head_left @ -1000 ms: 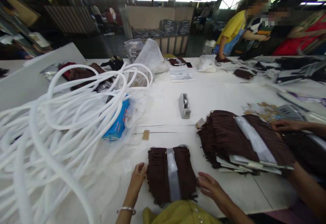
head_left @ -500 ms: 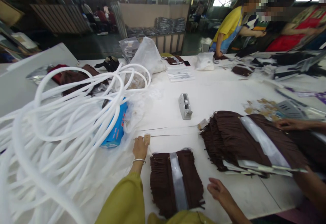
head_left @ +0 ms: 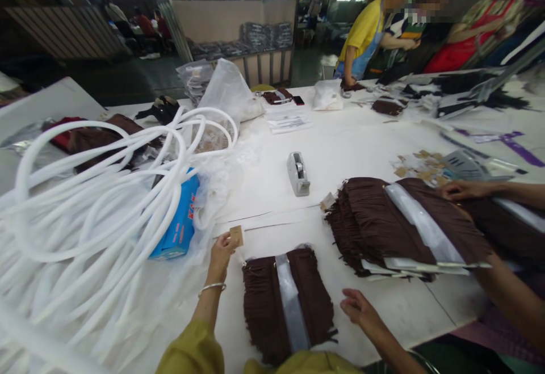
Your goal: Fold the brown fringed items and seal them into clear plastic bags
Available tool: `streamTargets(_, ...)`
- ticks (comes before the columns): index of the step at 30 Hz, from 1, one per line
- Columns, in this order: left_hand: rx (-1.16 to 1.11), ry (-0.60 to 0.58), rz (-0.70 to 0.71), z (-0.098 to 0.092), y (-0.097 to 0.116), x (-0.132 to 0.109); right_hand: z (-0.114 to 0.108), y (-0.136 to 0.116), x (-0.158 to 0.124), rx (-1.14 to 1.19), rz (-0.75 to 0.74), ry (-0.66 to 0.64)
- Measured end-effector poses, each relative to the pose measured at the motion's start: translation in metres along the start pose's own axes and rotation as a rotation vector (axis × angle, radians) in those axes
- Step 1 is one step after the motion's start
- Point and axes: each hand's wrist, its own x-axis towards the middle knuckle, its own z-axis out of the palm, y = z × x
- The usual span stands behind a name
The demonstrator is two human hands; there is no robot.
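My left hand [head_left: 220, 253] is closed on a small brown card tag [head_left: 236, 235], lifted just above the white table [head_left: 361, 152]. A thin string seems to run from the tag to the brown fringed piece [head_left: 287, 300] with a grey band down its middle, lying right in front of me. My right hand [head_left: 358, 309] rests on the table to the right of that piece, fingers loosely curled and holding nothing. A stack of the same brown fringed pieces [head_left: 400, 229] lies further right.
A big tangle of white tubing [head_left: 97, 204] and a blue pack [head_left: 176, 226] fill the left. A grey tape dispenser [head_left: 297, 173] stands mid-table. Another person's hand [head_left: 462, 190] rests on the stack at right. Several people work at the far right end.
My left hand left the fringed piece's left edge, reached forward to the brown tag on the table and picked it up. My right hand slid slightly right, away from the piece.
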Motion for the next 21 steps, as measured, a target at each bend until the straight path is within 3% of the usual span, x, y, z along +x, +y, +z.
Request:
streamTargets(3, -0.013, -0.111, 0.139, -0.002, 0.015, -0.049, -0.003, -0.012, -0.009, 0.013, 0.011, 0.013)
streamTargets(5, 0.058, -0.19, 0.299, 0.003, 0.012, -0.087, -0.001, -0.02, -0.016, 0.026, -0.016, 0.0)
streamTargets(8, 0.346, -0.288, 0.676, 0.022, -0.019, -0.136, 0.013, -0.033, -0.029, 0.05, -0.067, -0.136)
streamTargets(10, 0.5, -0.284, 0.811, 0.035, -0.051, -0.156, 0.028, -0.042, -0.036, 0.029, -0.109, -0.232)
streamTargets(14, 0.589, -0.284, 0.915, 0.043, -0.099, -0.163, 0.054, -0.064, -0.041, -0.141, -0.265, -0.315)
streamTargets(18, 0.618, -0.377, 0.915, 0.027, -0.106, -0.164, 0.059, -0.081, -0.037, -0.291, -0.416, -0.318)
streamTargets(21, 0.502, -0.237, 0.825, 0.017, -0.109, -0.168, 0.053, -0.08, -0.033, -0.312, -0.432, -0.28)
